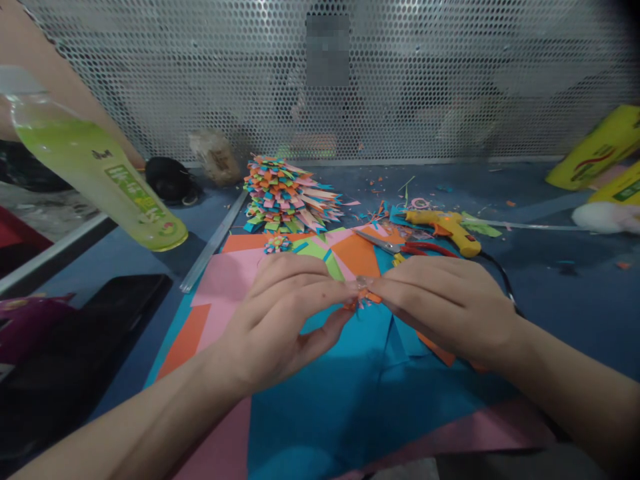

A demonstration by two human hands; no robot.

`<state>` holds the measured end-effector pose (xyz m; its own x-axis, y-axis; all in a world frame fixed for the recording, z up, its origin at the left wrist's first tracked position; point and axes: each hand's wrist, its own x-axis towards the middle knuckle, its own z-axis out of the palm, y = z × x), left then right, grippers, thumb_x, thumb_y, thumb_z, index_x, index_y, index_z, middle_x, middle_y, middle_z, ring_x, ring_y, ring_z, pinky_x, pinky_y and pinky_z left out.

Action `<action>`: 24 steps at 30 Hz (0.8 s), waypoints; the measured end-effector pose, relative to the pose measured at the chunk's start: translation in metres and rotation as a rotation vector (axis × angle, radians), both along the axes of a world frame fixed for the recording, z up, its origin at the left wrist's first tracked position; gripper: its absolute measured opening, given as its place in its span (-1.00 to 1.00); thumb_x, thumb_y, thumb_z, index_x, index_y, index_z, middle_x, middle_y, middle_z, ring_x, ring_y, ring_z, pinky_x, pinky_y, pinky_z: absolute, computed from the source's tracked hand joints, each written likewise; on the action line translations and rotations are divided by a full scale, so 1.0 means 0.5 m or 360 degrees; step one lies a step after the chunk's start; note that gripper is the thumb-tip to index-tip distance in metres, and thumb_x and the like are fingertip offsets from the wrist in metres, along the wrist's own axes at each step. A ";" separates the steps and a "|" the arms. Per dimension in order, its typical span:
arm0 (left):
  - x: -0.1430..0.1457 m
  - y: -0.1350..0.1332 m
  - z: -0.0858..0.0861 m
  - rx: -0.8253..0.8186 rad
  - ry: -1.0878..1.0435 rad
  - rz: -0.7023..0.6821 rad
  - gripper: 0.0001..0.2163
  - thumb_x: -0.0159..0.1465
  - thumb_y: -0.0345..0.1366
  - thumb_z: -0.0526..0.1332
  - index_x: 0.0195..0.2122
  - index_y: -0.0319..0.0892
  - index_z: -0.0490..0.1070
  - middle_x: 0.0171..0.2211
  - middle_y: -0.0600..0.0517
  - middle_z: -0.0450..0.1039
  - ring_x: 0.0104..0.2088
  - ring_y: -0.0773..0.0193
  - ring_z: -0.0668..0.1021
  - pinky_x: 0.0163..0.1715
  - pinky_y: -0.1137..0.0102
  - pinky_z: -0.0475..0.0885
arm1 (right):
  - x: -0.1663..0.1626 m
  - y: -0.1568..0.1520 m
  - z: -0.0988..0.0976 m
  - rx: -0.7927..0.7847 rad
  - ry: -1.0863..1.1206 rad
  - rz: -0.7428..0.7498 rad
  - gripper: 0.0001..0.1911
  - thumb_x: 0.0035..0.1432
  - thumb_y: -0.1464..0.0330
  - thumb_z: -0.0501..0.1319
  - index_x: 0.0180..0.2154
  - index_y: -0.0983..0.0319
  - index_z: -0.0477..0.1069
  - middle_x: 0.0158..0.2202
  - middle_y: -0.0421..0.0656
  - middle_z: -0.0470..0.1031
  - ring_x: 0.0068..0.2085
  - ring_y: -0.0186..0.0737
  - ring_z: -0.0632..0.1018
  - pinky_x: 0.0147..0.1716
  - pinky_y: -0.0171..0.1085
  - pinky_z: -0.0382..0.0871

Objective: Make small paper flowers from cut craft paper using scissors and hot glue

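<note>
Fingers [330,294] tight on orange paper [373,297]

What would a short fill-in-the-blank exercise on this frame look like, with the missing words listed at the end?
1. The left hand and right hand both hold a small piece above a large sheet coloured ____.
2. The scissors have ____ handles.
3. The body of the glue gun is ____.
4. The bottle of green liquid is on the person's ____ side.

Missing words: blue; red; yellow; left.
</note>
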<state>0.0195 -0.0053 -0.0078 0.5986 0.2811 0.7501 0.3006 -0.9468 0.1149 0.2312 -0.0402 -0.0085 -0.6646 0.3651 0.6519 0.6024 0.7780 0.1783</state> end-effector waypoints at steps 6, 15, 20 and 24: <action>0.001 -0.003 0.002 0.0033 0.0005 0.0018 -0.79 0.04 -0.49 0.28 -0.29 -0.15 0.40 -0.45 0.07 0.52 -0.36 0.34 0.52 -0.38 0.44 0.45 | -0.001 -0.002 0.003 0.0006 -0.0006 -0.0021 -0.79 0.21 0.46 0.01 -0.20 0.33 0.39 -0.37 -0.10 0.53 -0.34 -0.27 0.52 -0.38 -0.32 0.44; 0.004 -0.004 0.005 -0.0057 -0.0044 0.0019 -0.78 0.05 -0.51 0.26 -0.30 -0.11 0.38 -0.47 0.11 0.52 -0.36 0.33 0.53 -0.36 0.41 0.46 | 0.000 0.001 -0.007 -0.0032 0.0036 -0.0020 -0.80 0.20 0.47 0.02 -0.19 0.30 0.39 -0.35 -0.11 0.53 -0.33 -0.28 0.52 -0.36 -0.33 0.43; -0.001 -0.002 -0.014 -0.0274 -0.0236 -0.0035 -0.63 0.03 -0.54 0.25 -0.14 -0.12 0.31 -0.39 0.09 0.51 -0.27 0.30 0.53 -0.19 0.32 0.44 | -0.013 0.000 -0.008 -0.0345 0.0287 -0.0069 -0.88 0.14 0.45 0.11 -0.29 0.27 0.40 -0.43 -0.18 0.50 -0.37 -0.34 0.50 -0.40 -0.39 0.37; 0.000 0.003 -0.020 -0.0610 -0.0405 -0.0010 -0.60 0.09 -0.52 0.22 -0.04 -0.13 0.26 -0.38 0.05 0.49 -0.31 0.29 0.55 -0.18 0.27 0.43 | -0.027 -0.004 0.000 -0.1010 0.0628 -0.0088 -0.90 0.10 0.46 0.14 -0.44 0.28 0.39 -0.55 -0.25 0.42 -0.52 -0.44 0.43 -0.51 -0.45 0.29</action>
